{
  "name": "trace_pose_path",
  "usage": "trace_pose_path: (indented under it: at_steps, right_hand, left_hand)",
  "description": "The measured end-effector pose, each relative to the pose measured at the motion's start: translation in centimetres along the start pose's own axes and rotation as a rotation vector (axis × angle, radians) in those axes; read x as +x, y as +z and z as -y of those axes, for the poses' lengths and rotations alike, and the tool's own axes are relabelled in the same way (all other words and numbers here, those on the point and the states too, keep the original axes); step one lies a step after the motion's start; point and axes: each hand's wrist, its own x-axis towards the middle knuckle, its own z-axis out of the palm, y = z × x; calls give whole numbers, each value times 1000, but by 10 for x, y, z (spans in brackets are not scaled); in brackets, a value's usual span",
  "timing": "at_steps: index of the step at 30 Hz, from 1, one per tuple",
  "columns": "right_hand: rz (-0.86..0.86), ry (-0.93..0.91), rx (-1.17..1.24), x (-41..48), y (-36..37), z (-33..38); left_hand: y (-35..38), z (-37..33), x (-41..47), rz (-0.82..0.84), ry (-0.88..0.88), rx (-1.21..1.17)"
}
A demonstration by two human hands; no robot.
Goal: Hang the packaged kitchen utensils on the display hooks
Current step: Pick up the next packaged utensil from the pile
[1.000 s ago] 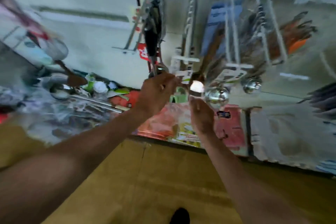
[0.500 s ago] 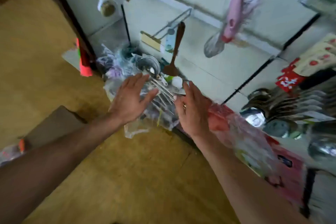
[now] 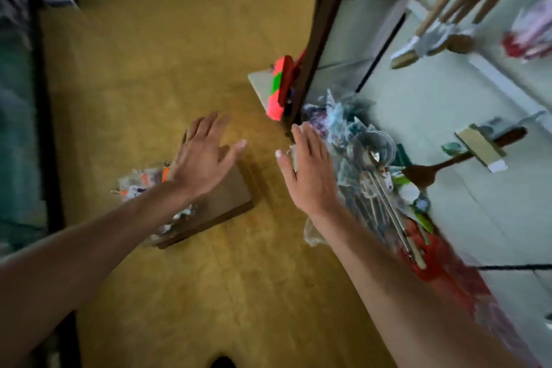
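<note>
Fingers of the left hand [image 3: 206,155] are straight and fanned apart, holding nothing, above a flat brown cardboard box [image 3: 231,199]. Those of the right hand [image 3: 310,172] are straight and close together with the thumb out, also holding nothing. This hand is just beside the heap of packaged utensils [image 3: 369,179]; whether it touches the plastic cannot be told.

Nearest, one dark shoe tip [image 3: 222,363] shows at the bottom edge on the yellow-brown floor [image 3: 185,284]. To the right, red packaging [image 3: 442,257] lies along the foot of the white display wall [image 3: 448,92]. Beyond it the heap sits on the floor against that wall: crumpled clear bags holding long steel handles and at least one round steel ladle bowl [image 3: 378,143]. Blur prevents an exact count.

Under the left forearm, a small cluster of orange-and-white packets [image 3: 139,185] lies against the box's left side. What is in the box cannot be seen.

Farther on, one neon pink-and-green block [image 3: 277,89] leans at the base of a dark upright post [image 3: 318,36].

On the wall, one dark wooden spoon [image 3: 421,175] hangs with a tan card label [image 3: 479,148]. Higher up hang at least three pale wooden-handled utensils [image 3: 433,30], then a blurred pink-and-red package [image 3: 530,36].
</note>
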Motion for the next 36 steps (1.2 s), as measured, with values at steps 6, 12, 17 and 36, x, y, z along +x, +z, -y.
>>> trace_pose_path:
  at_steps: [6,12,17,36]
  right_hand:
    - [58,-131,21,52,63,95]
    - [147,-213,78,84,123,158]
    - [173,-249,118,131,173,177]
    - [453,-240,135,193,415,161]
  left_hand:
    - [-58,105,-18,-98,-202,18]
    - [-78,177,-27,-116,-339,71]
    - [-81,225,-1,-108,-409,78]
    - [60,406,61,66,-732,-42]
